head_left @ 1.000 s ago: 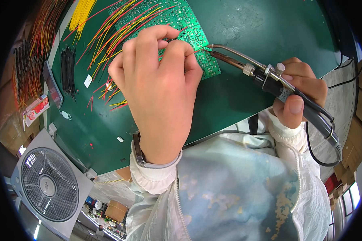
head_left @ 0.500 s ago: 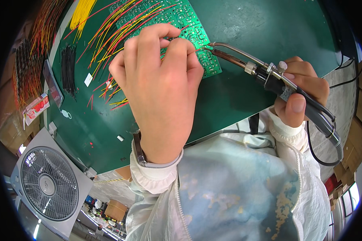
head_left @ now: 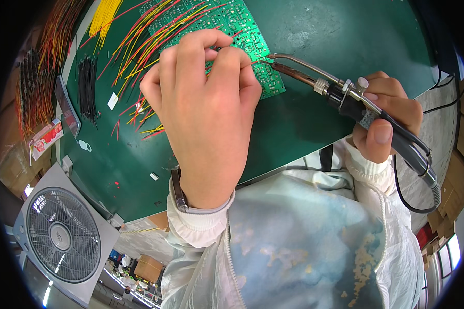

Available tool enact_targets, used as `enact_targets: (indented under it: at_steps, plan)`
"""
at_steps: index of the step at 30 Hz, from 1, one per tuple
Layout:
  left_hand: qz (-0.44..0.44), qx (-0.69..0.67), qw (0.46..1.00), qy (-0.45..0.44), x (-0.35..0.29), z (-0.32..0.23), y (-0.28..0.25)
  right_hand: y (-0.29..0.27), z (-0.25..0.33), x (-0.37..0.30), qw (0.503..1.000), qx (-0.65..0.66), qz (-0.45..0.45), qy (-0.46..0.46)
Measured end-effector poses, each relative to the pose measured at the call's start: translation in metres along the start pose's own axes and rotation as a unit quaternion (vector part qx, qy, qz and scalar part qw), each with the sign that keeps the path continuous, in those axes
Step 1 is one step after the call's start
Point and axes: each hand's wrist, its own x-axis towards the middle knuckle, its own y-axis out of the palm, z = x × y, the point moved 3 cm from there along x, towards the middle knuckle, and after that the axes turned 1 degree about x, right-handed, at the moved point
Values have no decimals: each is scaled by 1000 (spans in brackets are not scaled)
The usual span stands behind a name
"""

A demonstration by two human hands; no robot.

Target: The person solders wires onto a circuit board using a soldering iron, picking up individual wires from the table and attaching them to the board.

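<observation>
A green circuit board (head_left: pixel 269 82) lies on the table, with red, yellow and black wires (head_left: pixel 134 49) running off its left side. Over the board, my left hand (head_left: pixel 206 108) is closed in a pinch. A short bit of red wire (head_left: pixel 253 63) shows just past its thumb and finger; the grip itself is mostly hidden. My right hand (head_left: pixel 392 110) grips a soldering iron (head_left: pixel 355 107) with a thin metal feed tube clamped along it. The iron's tip and the tube's end meet close to the red wire's end, at the board's right part.
Bundles of yellow wires (head_left: pixel 104 20) and black wires (head_left: pixel 87 87) lie on the green table (head_left: pixel 314 121) at the left. A phone-like slab (head_left: pixel 68 108) leans by the left edge. A box fan (head_left: pixel 62 237) stands below left. The iron's cable (head_left: pixel 404 203) loops at right.
Both hands and the iron hold almost the same place. The board and its wires look nearly still.
</observation>
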Motion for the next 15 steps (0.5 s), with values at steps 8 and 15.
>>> enact_targets:
  at_steps: [8, 15]
  plan:
    - [-5, 1, 1000, 6, -1, 0, -2, 0, 3, 0, 1000, 0, -14, -3]
    - [-8, 7, 1000, 8, 0, -1, -1, 0, 1, 0, 1000, -6, 4, 5]
